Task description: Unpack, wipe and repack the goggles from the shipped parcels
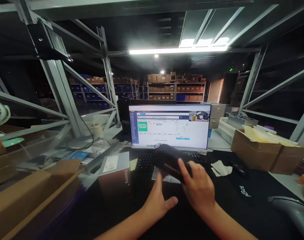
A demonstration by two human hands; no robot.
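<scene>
A black oblong case (167,159) with reddish lettering and a thin cord loop at its far end is tilted above the desk, partly over the keyboard (145,161). My right hand (199,183) grips its near right end, the fingers wrapped over the top. Beside its lower left edge is my left hand (155,200), thumb stretched out away from the fingers; whether a fingertip touches the case I cannot tell. Below the case a pale flat sheet or packet (172,179) shows in part. Left of the hands stands a box (114,173) with a white label on its pale top.
Behind the keyboard a monitor (167,130) is lit. An open cardboard box (34,196) takes up the left. To the right are crumpled tissue (221,168), a mouse (239,168), a handheld scanner (289,208) and cardboard boxes (257,151) holding yellowish paper.
</scene>
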